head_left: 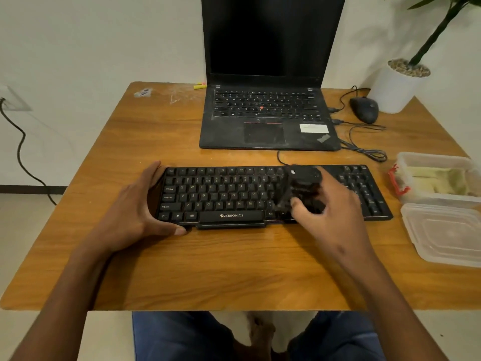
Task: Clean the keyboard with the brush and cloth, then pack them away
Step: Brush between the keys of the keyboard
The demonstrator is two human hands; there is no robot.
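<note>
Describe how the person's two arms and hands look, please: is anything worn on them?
Both forearms are bare as far as the view shows, with no sleeves visible. The left hand and the right hand wear no gloves, rings, watch or bracelets, and no markings can be seen.

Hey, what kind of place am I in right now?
Probably a home or small-office desk: a wooden table against a plain wall, with an open laptop, a wired mouse, an external keyboard and a potted plant.

Bare desk (pixel 208 269) up front, laptop (pixel 265 113) behind kbd (pixel 221 196), tubs (pixel 437 175) right
</note>
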